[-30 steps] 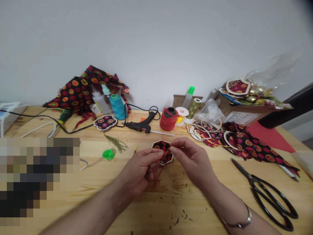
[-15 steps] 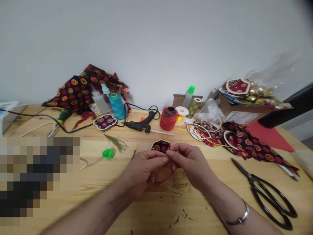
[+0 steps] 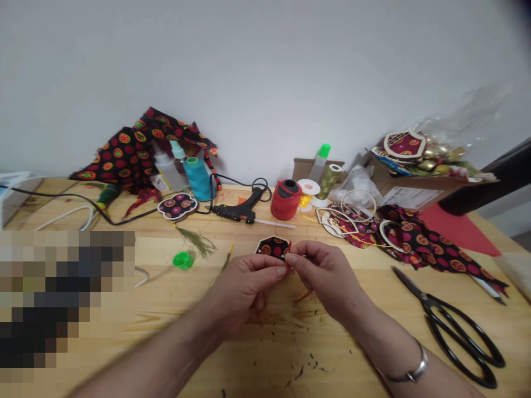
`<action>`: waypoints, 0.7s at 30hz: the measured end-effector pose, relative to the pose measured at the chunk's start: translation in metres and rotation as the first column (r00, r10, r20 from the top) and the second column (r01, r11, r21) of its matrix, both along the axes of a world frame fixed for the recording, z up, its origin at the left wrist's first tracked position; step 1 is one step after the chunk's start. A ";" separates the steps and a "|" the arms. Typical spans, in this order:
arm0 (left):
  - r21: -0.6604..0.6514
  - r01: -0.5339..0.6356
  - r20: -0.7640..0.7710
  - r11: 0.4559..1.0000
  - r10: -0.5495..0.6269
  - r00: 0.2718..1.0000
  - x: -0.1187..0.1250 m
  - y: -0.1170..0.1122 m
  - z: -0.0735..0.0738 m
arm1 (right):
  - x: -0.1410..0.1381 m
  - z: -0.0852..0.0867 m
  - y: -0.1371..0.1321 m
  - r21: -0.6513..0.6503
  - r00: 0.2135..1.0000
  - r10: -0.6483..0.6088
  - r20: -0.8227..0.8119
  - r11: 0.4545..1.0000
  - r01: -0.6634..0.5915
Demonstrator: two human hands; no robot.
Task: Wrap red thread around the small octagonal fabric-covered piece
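Note:
My left hand [image 3: 243, 290] and my right hand [image 3: 327, 276] meet at the middle of the wooden table [image 3: 265, 354], fingertips pinched together on a thin red thread [image 3: 290, 255]. Just beyond the fingertips lies a small hexagonal ornament [image 3: 271, 246] covered in black fabric with red and orange dots. The thread loops down under my palms, partly hidden. Both hands are closed in a pinch. A silver bracelet [image 3: 409, 370] sits on my right wrist.
Black scissors [image 3: 452, 326] lie at the right. A red thread spool [image 3: 286, 200], a black glue gun [image 3: 240, 211], a teal spool [image 3: 198, 178], glue bottles, patterned fabric [image 3: 136, 149], wooden rings [image 3: 359, 205], a green cap [image 3: 181, 260] and a cardboard box [image 3: 418, 188] line the back.
My hands drew closer together and slightly toward me, off the ornament, which now shows beyond the fingertips. The red thread loop under my hands shrank to a short end.

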State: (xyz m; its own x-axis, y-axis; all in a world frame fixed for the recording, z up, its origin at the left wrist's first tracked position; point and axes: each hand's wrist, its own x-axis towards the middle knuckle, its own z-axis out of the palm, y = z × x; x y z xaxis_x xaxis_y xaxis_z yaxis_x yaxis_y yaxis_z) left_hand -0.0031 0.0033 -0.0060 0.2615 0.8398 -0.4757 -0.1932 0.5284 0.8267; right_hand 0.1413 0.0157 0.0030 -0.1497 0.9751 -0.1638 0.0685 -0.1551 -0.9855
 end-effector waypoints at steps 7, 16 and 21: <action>-0.009 -0.038 0.027 0.999 0.038 0.999 0.002 0.001 0.002 | 0.000 0.002 0.000 0.041 0.999 -0.037 0.029 0.999 0.036; 0.000 -0.006 0.029 1.000 0.006 1.000 0.001 -0.001 0.003 | 0.000 0.003 0.000 0.058 0.998 -0.039 0.040 0.998 0.036; 0.035 -0.025 -0.040 0.999 0.026 0.999 0.001 0.000 0.006 | -0.001 0.003 -0.001 0.046 0.999 -0.035 0.015 0.998 0.034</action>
State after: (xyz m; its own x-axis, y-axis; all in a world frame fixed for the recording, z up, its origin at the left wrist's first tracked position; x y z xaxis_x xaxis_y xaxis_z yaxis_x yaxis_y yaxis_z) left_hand -0.0021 0.0032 0.0001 0.2214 0.8621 -0.4558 -0.1726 0.4947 0.8518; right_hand 0.1408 0.0150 0.0056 -0.1139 0.9861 -0.1214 0.0800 -0.1127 -0.9904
